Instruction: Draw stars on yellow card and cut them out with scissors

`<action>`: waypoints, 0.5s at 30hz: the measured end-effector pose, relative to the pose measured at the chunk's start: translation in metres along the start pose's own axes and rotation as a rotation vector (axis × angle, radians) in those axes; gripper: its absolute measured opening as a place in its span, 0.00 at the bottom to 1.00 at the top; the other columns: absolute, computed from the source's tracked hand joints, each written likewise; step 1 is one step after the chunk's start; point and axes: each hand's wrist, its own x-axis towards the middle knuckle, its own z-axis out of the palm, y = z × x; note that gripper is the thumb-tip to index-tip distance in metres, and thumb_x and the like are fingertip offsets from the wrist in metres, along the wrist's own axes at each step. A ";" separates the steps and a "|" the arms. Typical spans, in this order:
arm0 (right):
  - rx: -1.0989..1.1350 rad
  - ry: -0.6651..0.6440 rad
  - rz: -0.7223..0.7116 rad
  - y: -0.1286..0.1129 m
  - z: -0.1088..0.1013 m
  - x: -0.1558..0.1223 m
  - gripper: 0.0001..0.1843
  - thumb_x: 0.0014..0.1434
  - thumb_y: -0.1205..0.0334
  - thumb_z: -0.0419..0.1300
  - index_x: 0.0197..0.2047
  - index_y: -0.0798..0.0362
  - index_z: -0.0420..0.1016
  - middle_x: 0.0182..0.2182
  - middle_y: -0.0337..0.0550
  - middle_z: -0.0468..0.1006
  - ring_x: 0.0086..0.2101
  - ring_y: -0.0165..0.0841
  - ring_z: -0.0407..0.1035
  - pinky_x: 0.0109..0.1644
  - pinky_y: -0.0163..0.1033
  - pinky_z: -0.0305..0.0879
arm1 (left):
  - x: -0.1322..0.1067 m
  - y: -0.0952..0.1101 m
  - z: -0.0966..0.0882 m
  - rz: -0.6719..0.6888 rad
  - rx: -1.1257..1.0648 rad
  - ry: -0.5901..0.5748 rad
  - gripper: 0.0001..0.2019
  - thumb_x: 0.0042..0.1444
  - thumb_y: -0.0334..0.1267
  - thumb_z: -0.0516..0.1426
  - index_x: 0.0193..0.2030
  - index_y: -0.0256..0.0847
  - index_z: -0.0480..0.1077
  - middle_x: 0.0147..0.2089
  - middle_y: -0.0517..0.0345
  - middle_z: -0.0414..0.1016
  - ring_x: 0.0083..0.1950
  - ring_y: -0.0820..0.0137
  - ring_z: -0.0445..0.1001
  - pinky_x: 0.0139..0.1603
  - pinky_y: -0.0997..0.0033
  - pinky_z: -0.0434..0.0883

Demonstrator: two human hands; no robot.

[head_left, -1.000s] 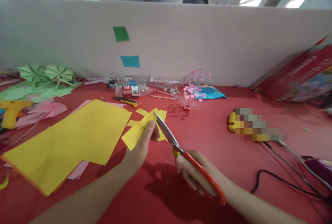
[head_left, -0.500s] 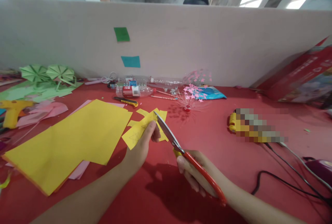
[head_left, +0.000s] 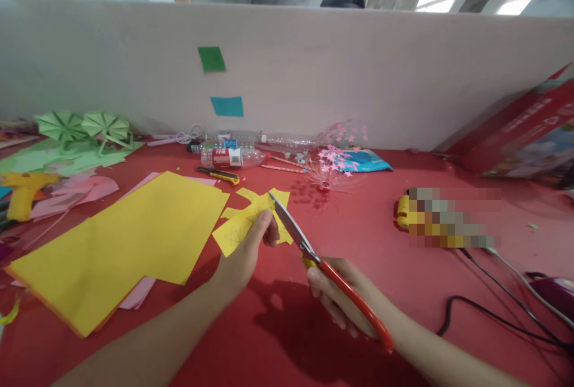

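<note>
My left hand point(head_left: 251, 243) pinches a small piece of yellow paper point(head_left: 231, 234) with star outlines drawn on it. In my right hand point(head_left: 336, 297) is a pair of scissors point(head_left: 298, 231) with red handles, fingers wrapped round the grips. The blades look nearly closed, and their tips meet the paper's upper right edge. Yellow paper scraps point(head_left: 282, 198) lie on the red table just behind the held piece. To the left of my left hand rests a stack of large yellow paper sheets point(head_left: 134, 231).
Behind the scraps are a utility knife point(head_left: 219, 175), plastic bottles point(head_left: 228, 157) and a pink star decoration point(head_left: 332, 162). A yellow glue gun point(head_left: 24, 192) is at the far left. On the right lie a partly blurred yellow device point(head_left: 403, 210) and a black cable point(head_left: 493, 315).
Almost nothing differs. The whole view has shifted very slightly, and both hands keep their hold on the paper and the scissors.
</note>
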 end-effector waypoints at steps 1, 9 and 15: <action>-0.003 -0.001 0.000 -0.001 0.000 0.000 0.27 0.53 0.34 0.49 0.24 0.51 0.57 0.09 0.29 0.60 0.09 0.20 0.50 0.11 0.26 0.46 | 0.000 0.000 0.000 0.003 -0.005 0.003 0.21 0.62 0.52 0.47 0.23 0.43 0.64 0.24 0.62 0.66 0.29 0.71 0.65 0.39 0.70 0.65; -0.002 0.013 0.017 -0.004 -0.001 -0.002 0.27 0.52 0.34 0.51 0.23 0.51 0.57 0.08 0.28 0.59 0.08 0.20 0.50 0.11 0.25 0.45 | 0.003 0.001 -0.003 0.012 -0.096 0.004 0.20 0.62 0.50 0.49 0.23 0.42 0.67 0.24 0.62 0.67 0.28 0.72 0.65 0.37 0.71 0.65; -0.012 0.024 0.029 -0.004 -0.005 -0.003 0.26 0.52 0.35 0.52 0.23 0.51 0.57 0.09 0.28 0.60 0.08 0.20 0.50 0.11 0.26 0.46 | 0.009 0.001 -0.010 -0.001 -0.220 0.062 0.17 0.58 0.47 0.52 0.23 0.41 0.68 0.24 0.61 0.67 0.28 0.72 0.65 0.35 0.72 0.66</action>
